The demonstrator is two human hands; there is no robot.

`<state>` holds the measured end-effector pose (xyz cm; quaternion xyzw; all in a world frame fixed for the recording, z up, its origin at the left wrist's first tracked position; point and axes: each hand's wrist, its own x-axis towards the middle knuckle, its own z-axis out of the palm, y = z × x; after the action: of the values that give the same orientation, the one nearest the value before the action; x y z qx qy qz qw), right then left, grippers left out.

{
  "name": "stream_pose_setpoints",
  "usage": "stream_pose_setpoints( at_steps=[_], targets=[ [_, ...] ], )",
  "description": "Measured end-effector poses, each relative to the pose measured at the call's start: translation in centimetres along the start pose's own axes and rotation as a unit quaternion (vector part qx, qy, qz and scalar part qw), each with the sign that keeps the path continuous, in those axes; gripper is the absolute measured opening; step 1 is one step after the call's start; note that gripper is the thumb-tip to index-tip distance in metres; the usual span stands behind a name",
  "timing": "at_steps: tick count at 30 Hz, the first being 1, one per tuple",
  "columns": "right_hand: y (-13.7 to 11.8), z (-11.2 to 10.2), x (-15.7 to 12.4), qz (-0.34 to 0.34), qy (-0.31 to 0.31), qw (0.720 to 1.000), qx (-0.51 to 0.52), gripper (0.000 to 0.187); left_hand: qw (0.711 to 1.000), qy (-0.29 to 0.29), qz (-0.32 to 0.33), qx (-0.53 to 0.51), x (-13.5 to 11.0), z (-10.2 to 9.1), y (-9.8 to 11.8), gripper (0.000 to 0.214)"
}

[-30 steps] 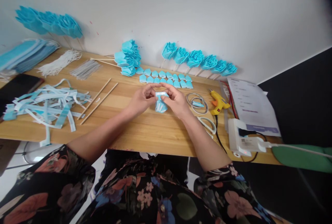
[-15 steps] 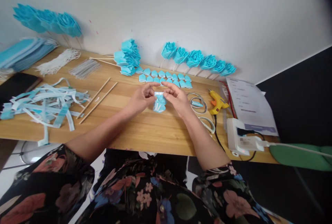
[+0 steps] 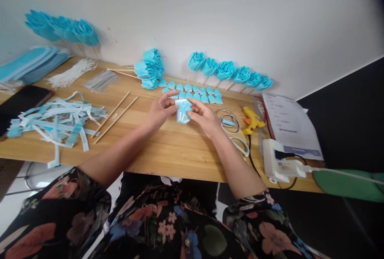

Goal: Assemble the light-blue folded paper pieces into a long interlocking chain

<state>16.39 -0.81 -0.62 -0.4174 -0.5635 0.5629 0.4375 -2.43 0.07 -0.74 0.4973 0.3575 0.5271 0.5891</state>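
Above the middle of the counter [image 3: 168,157], a folded blue piece [image 3: 183,112] with a white band along its top and short white strips lower down sits between the person's two hands. The left hand [image 3: 160,111] has its grip pinched on the piece's left edge; the right hand [image 3: 206,117] has its grip closed on the right edge, thumb on the near face. Just beyond lie two rows of small blue pieces [image 3: 204,98], some partly hidden by the fingers, with a bunch of blue flowers [image 3: 149,69] touching their left end. More blue flowers [image 3: 225,70] on stems lean against the wall [image 3: 168,15]. To the right of the right hand rests a yellow glue gun [image 3: 254,120]; well to the left, two wooden sticks [image 3: 116,120] lie beside a tangle of cut strips [image 3: 75,133].
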Motion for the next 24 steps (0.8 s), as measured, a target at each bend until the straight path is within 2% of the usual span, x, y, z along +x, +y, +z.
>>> stream_pose_setpoints(
  at_steps=[8, 13, 16, 24],
  targets=[
    [0.5, -0.4, 0.4, -0.057, 0.054, 0.996, -0.039, 0.047, 0.993, -0.027, -0.082, -0.085, -0.3, 0.5, 0.1, 0.046],
    [0.6, -0.4, 0.5, -0.058, 0.055, 0.995, -0.056, 0.049, 0.998, -0.037, -0.045, -0.024, 0.0, 0.3, -0.2, 0.053],
    [0.5, -0.3, 0.4, -0.056, 0.053, 0.996, -0.049, 0.049, 0.999, -0.042, -0.025, -0.021, 0.2, 0.1, -0.5, 0.051],
    [-0.6, -0.4, 0.0, -0.017, 0.040, 0.999, -0.023, 0.048, 0.999, -0.037, -0.023, -0.014, 0.3, -0.2, -0.6, 0.052]
  ],
)
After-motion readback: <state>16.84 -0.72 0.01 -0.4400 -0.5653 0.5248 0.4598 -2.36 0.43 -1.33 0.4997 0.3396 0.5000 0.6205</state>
